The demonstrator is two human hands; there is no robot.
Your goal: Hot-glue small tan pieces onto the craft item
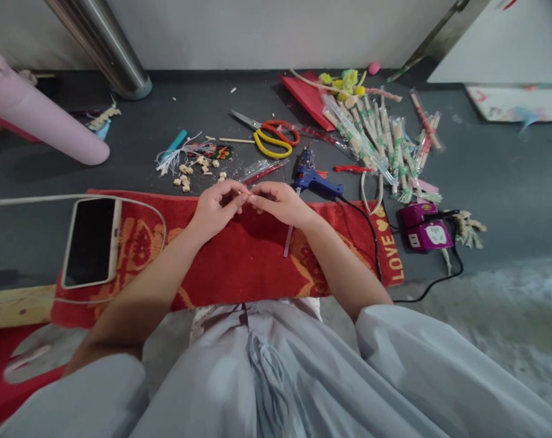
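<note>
My left hand [217, 208] and my right hand [279, 203] meet above a red patterned towel [239, 267], fingertips pinched together. Between them is a tiny pale piece [249, 196], mostly covered by the fingers; its kind cannot be made out. Just right of my right hand lies a blue hot glue gun [319, 181], with a clear glue stick [288, 238] reaching back over the towel. Beyond my left hand, small pale wood-coloured bits [184, 181] are scattered on the dark table. Scissors [271, 135] with red and yellow handles lie open farther back.
A phone [92, 242] with a white cable rests on the towel's left end. Many wrapped pale sticks [380, 137] are heaped at the back right. A purple box [424, 226] with a black cord sits right. A pink cylinder [52, 112] and a metal post [106, 52] stand left.
</note>
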